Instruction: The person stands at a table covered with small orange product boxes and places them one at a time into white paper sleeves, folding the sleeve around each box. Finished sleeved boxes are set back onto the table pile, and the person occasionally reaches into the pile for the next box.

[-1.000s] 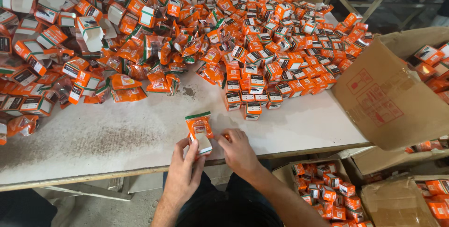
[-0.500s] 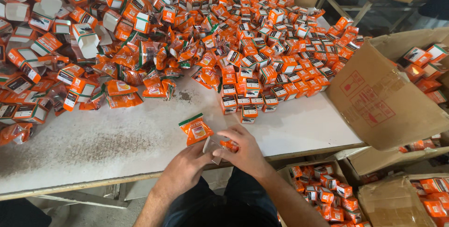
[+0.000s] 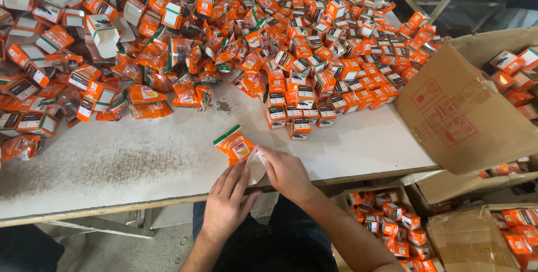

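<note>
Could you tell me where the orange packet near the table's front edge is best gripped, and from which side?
Probably by the green-striped top end of the orange packet, coming from the left: that end points away, clear of the left hand and right hand.

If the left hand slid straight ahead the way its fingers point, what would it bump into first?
Probably the orange packet right at the fingertips of the left hand, which point up and a little right. The right hand sits just beside that line. Depth is hard to judge.

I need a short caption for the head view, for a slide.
Both hands, left and right, hold an orange packet and white box at the table edge.
</note>
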